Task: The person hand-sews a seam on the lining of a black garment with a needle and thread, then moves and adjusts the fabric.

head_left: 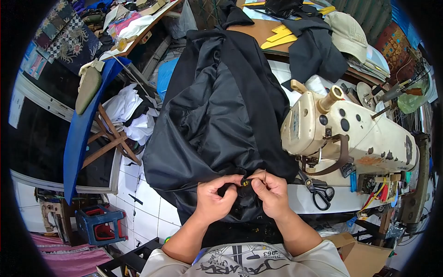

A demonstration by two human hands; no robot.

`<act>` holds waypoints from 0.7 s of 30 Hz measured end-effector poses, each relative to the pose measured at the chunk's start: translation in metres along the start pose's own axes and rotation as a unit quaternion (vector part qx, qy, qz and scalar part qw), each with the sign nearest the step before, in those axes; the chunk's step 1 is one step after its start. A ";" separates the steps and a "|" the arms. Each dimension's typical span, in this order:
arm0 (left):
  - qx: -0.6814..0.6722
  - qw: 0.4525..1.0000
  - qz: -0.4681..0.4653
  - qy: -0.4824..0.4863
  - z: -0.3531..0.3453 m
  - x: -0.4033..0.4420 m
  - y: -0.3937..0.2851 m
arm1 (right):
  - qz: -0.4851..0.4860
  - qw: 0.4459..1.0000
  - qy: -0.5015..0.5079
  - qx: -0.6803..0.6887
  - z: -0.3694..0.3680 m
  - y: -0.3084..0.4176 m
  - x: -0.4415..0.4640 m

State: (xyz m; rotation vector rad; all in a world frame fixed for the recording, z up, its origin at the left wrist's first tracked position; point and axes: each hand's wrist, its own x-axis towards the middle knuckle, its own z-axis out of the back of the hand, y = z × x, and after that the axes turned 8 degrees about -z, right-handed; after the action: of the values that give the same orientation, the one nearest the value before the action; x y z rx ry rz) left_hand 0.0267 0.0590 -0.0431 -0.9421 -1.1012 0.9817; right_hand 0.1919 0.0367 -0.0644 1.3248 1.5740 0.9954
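A black garment (221,106) with a shiny lining spreads over the table edge and down toward my lap. My left hand (216,197) pinches its near edge between thumb and fingers. Close beside it, my right hand (270,191) is closed on the same edge, and a thin needle-like thing seems to stick up at its fingertips. Between the two hands a small yellow spot (245,183) shows on the black cloth; what it is I cannot make out.
A cream sewing machine (350,134) stands on the right, with black-handled scissors (320,193) near its front. Behind are a beige cap (347,37) and yellow pieces (279,38). A blue ironing board (83,143) and a blue stool (100,224) stand at the left.
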 end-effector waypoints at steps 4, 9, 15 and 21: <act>-0.028 0.999 -0.027 0.008 -0.002 0.000 -0.004 | 0.006 1.000 0.000 0.003 -0.001 0.003 -0.001; -0.033 0.999 -0.010 -0.010 -0.004 -0.004 0.005 | 0.015 1.000 0.004 -0.001 0.000 -0.001 -0.001; 0.057 0.996 -0.067 0.001 -0.006 -0.002 -0.007 | 0.006 1.000 0.009 0.012 0.000 0.003 -0.002; 0.052 0.982 -0.170 -0.067 -0.011 -0.010 -0.017 | -0.014 1.000 -0.012 0.007 0.000 0.004 -0.005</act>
State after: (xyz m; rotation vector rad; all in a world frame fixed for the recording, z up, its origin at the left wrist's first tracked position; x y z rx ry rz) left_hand 0.0389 0.0430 -0.0318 -0.5831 -1.2625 0.8196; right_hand 0.1941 0.0326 -0.0601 1.3152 1.5798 0.9495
